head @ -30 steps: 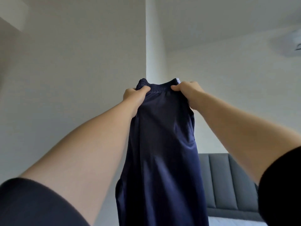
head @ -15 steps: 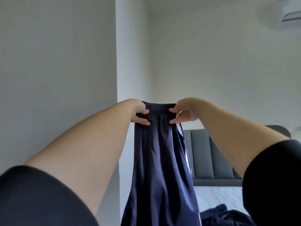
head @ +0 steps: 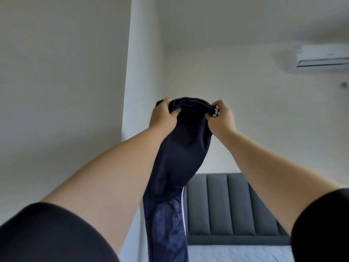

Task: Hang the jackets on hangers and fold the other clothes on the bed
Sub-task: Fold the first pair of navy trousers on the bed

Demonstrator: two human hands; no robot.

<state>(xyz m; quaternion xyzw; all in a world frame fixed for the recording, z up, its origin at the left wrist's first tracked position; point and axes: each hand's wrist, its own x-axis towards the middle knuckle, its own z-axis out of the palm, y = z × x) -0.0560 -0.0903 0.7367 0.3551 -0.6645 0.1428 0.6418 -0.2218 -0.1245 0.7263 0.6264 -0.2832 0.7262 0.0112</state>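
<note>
Trousers (head: 181,157) held aloft by the waistband (head: 192,103), apparently so the legs (head: 166,227) hang straight for folding; left hand (head: 163,116) and right hand (head: 222,119) fingers pinch its ends.

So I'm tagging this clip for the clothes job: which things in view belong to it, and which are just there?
Belong to the job: navy trousers, gripped at the waistband by the left hand and right hand; bed, where the folding is to be done.
Just there: air conditioner on the wall; grey headboard; white pillar.
</note>
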